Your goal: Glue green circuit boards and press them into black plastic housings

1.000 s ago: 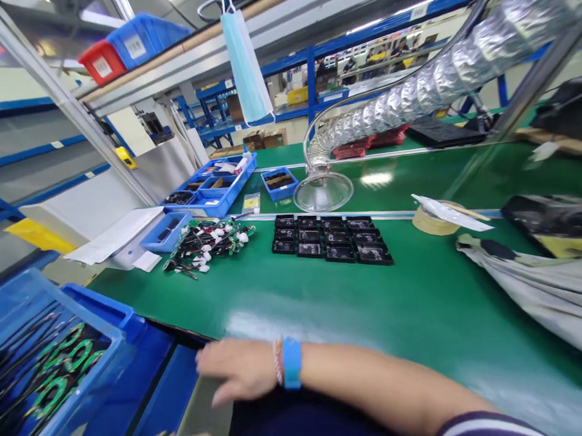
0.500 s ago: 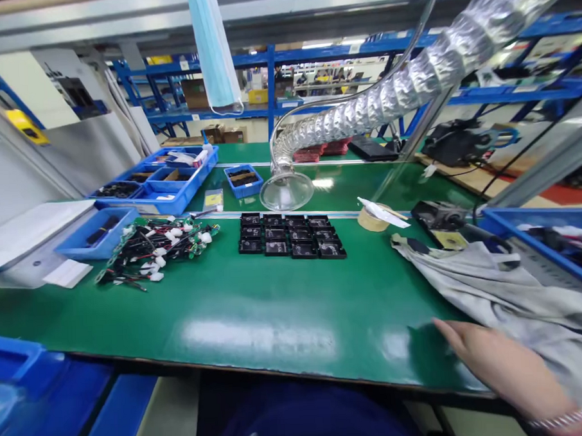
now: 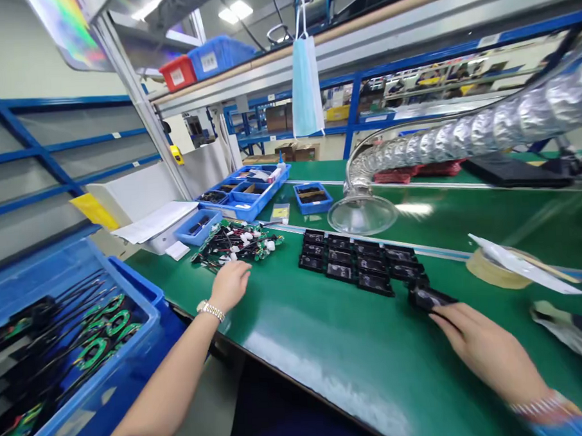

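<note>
My left hand [image 3: 230,286] is at the near edge of a pile of wired circuit boards [image 3: 241,238] with white connectors. Its fingers bend away from me and are mostly hidden, so their grip does not show. On the right, my right hand [image 3: 484,341] pinches a small black plastic case [image 3: 429,297] between thumb and fingers. That case is tilted at the near right corner of a block of similar black cases [image 3: 340,271], laid out in rows on the green bench [image 3: 296,333]. Clear pieces show inside several cases.
A funnel hood [image 3: 363,215] on a foil duct hangs just behind the cases. Blue bins [image 3: 314,199] stand at the back, and a large blue crate [image 3: 128,353] of cabled parts is at left. A tape roll [image 3: 498,268] and grey cloth [image 3: 566,331] lie at right.
The view has swung left. My left hand has come into view at the circuit-board pile. My right hand has moved from beside the grey cloth to the cases and taken hold of one.
</note>
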`<state>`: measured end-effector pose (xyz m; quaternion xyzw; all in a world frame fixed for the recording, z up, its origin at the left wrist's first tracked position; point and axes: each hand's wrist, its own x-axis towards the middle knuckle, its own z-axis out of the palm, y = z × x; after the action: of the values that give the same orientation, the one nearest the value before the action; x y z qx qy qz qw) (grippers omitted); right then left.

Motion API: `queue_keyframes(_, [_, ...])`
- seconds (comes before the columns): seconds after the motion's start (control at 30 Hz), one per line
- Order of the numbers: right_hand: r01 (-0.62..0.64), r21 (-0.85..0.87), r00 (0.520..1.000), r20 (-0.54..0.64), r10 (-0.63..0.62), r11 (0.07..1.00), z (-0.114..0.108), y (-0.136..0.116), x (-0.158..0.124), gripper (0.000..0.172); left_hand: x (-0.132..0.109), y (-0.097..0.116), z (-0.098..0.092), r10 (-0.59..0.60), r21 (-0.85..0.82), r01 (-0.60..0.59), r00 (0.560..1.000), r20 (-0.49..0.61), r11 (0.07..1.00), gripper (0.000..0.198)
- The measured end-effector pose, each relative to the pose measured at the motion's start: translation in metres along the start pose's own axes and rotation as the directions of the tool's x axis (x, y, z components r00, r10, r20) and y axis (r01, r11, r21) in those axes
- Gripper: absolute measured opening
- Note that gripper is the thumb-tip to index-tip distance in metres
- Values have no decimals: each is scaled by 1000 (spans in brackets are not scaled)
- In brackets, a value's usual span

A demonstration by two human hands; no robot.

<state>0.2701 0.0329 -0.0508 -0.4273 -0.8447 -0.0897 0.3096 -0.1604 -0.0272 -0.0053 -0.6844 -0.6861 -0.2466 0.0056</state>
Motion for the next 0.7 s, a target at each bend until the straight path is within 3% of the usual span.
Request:
queue_keyframes(0.1, [177,117,983,16,-180,977,-18,-50,-16,30,35,-14,-8,-105,46,109,991,-81,993,28])
queue_keyframes(0.17, [263,219,955,77,-285,940,-18,-87,-21,31,62,-12,-4,-116,52,120,990,-78,991,27])
queue_keyframes(0.23, [264,255,948,112,-299,930,-9,-115,-24,35,86,-2,9,-94,45,96,995,-40,994,22])
queue_keyframes(0.37, [211,220,964,115,-240,952,10,-130,-31,29,113,24,40,-68,-10,68,997,22,998,19])
queue_keyframes(0.47, [196,197,967,127,-223,961,11,-123,-36,30,122,33,47,-92,-110,93,996,16,990,24])
queue_keyframes(0.57, [169,211,970,138,-200,963,7,-120,-38,30,131,31,26,-130,-271,117,991,-30,955,21])
queue_keyframes(0.7, [119,279,979,128,-160,953,8,-120,-39,30,135,22,-27,-171,-546,73,976,-131,834,27])
